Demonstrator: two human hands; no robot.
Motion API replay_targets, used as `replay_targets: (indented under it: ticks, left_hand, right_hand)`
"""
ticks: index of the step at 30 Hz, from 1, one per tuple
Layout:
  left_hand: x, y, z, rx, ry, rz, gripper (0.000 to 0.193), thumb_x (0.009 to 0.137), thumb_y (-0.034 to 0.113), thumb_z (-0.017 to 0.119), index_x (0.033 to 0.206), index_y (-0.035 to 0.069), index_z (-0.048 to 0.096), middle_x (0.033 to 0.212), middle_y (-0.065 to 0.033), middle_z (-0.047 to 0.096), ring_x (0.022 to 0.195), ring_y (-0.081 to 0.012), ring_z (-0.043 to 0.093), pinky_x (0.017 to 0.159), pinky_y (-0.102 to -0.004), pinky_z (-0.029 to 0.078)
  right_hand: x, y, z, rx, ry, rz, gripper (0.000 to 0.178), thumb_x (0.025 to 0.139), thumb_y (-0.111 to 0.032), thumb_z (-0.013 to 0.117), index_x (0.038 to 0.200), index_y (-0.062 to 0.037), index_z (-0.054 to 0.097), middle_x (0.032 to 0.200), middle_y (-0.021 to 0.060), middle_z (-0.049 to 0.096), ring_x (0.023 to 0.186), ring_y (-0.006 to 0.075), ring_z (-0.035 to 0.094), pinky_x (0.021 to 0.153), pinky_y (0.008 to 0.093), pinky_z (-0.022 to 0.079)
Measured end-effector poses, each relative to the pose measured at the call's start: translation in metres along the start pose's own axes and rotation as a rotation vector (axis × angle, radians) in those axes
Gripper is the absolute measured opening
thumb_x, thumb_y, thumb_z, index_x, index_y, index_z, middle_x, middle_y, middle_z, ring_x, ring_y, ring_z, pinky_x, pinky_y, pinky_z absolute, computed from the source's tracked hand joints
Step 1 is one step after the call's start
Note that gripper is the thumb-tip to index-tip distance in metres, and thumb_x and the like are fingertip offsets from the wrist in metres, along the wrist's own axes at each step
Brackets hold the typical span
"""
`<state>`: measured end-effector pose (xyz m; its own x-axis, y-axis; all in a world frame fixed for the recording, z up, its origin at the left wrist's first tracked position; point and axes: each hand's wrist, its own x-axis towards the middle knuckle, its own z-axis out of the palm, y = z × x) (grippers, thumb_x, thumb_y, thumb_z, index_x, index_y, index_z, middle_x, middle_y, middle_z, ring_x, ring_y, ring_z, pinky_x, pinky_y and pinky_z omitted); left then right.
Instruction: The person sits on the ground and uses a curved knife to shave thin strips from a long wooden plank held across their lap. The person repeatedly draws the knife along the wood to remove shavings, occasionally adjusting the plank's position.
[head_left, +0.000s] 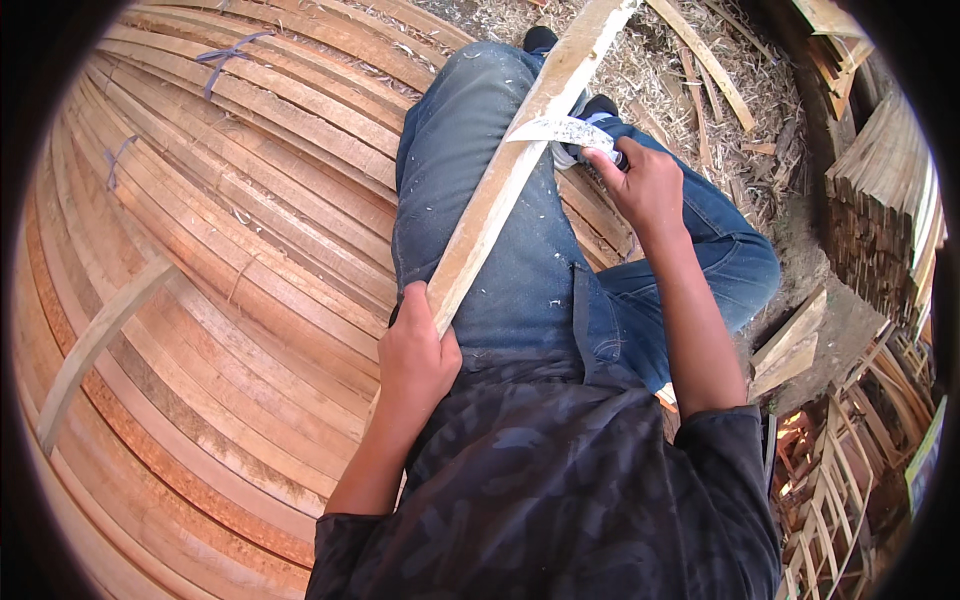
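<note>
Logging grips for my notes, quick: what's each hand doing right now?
Left hand: closed around the long wooden strip.
Right hand: closed, holding the curved knife.

- Wooden strip [487, 215]: pale, matt wood, roughly sawn
- Knife [560, 131]: metal-looking blade, whitish with dark specks
- Planks [250, 335]: bare reddish-brown wood, matt, visibly grained
- Ties [225, 55]: bluish cord, cloth or plastic unclear
- Trousers [455, 130]: matt blue denim, dusty
- Shirt [540, 490]: dark patterned cloth
- Shavings [650, 75]: thin, curled wood

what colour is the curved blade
The blade is whitish with dark specks, shown best in the head view.
</note>
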<state>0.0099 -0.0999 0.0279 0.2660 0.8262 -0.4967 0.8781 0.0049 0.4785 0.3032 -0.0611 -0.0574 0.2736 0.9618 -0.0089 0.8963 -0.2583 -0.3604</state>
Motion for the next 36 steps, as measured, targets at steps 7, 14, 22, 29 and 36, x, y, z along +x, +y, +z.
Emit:
replay_targets:
  ticks: [7, 14, 22, 29, 36]
  left_hand:
    - [0.005, -0.003, 0.002, 0.029, -0.024, 0.059, 0.038, 0.074, 0.008, 0.056, 0.107, -0.001, 0.039, 0.084, -0.0247, 0.057, 0.076, -0.0445, 0.059, 0.063, -0.0510, 0.047]
    - [0.022, 0.013, 0.001, 0.049, -0.023, 0.052, 0.029, 0.072, 0.006, 0.053, 0.096, 0.000, 0.037, 0.074, -0.0264, 0.056, 0.069, -0.0466, 0.057, 0.061, -0.0526, 0.045]
    - [0.027, -0.001, 0.004, -0.004, -0.024, 0.133, 0.027, 0.073, 0.006, 0.053, 0.094, -0.001, 0.038, 0.073, -0.0254, 0.056, 0.068, -0.0449, 0.059, 0.058, -0.0505, 0.047]
    - [0.032, -0.001, 0.002, -0.053, -0.035, 0.139, 0.027, 0.071, 0.004, 0.052, 0.095, -0.002, 0.039, 0.069, -0.0264, 0.055, 0.068, -0.0458, 0.058, 0.059, -0.0510, 0.046]
    - [0.035, 0.008, -0.002, -0.010, -0.074, 0.109, 0.025, 0.071, 0.004, 0.051, 0.093, -0.001, 0.039, 0.070, -0.0253, 0.054, 0.069, -0.0454, 0.058, 0.058, -0.0507, 0.046]
  right_hand:
    - [-0.028, -0.035, -0.011, 0.088, -0.139, -0.286, 0.051, 0.079, -0.053, 0.065, 0.066, -0.0043, 0.056, 0.061, 0.0139, 0.058, 0.054, 0.0332, 0.058, 0.050, 0.0386, 0.046]
    - [0.010, 0.019, 0.001, -0.037, 0.043, -0.022, 0.056, 0.079, -0.059, 0.061, 0.063, -0.0057, 0.055, 0.050, 0.0106, 0.054, 0.047, 0.0296, 0.057, 0.046, 0.0366, 0.045]
    - [0.018, 0.032, -0.004, -0.005, 0.097, -0.074, 0.046, 0.082, -0.046, 0.065, 0.069, -0.0025, 0.058, 0.051, 0.0151, 0.052, 0.047, 0.0328, 0.055, 0.047, 0.0383, 0.042]
    - [-0.014, 0.000, 0.009, 0.164, 0.005, -0.372, 0.048, 0.076, -0.051, 0.069, 0.066, -0.0063, 0.056, 0.057, 0.0099, 0.056, 0.048, 0.0287, 0.056, 0.046, 0.0370, 0.044]
    - [0.002, 0.015, 0.010, 0.132, 0.112, 0.049, 0.047, 0.080, -0.048, 0.067, 0.066, -0.0032, 0.060, 0.050, 0.0149, 0.053, 0.047, 0.0323, 0.056, 0.046, 0.0379, 0.044]
